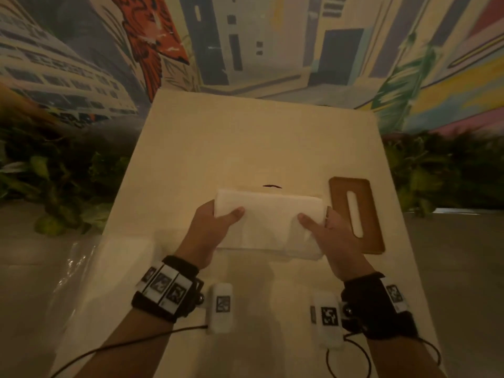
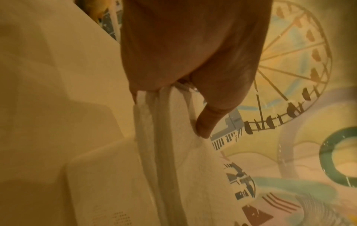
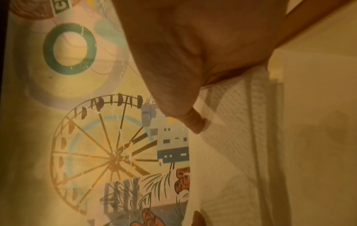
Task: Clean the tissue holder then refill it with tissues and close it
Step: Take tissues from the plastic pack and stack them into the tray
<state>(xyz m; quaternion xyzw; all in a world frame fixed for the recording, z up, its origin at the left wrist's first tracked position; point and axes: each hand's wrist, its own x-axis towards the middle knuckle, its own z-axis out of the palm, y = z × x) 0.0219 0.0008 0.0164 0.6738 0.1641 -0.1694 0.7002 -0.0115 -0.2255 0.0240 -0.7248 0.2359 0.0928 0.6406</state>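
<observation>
Both hands, left hand [image 1: 207, 230] and right hand [image 1: 331, 236], pinch a soft white embossed tissue stack [image 1: 268, 222] at its ends; flat brown slotted lid [image 1: 356, 214] just beyond the right hand.

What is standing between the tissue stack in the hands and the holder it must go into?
Nothing visible does. Both hands, left and right, grip the tissue stack. The slotted wooden lid lies off beside it on the table. The holder's body is not visible.
</observation>
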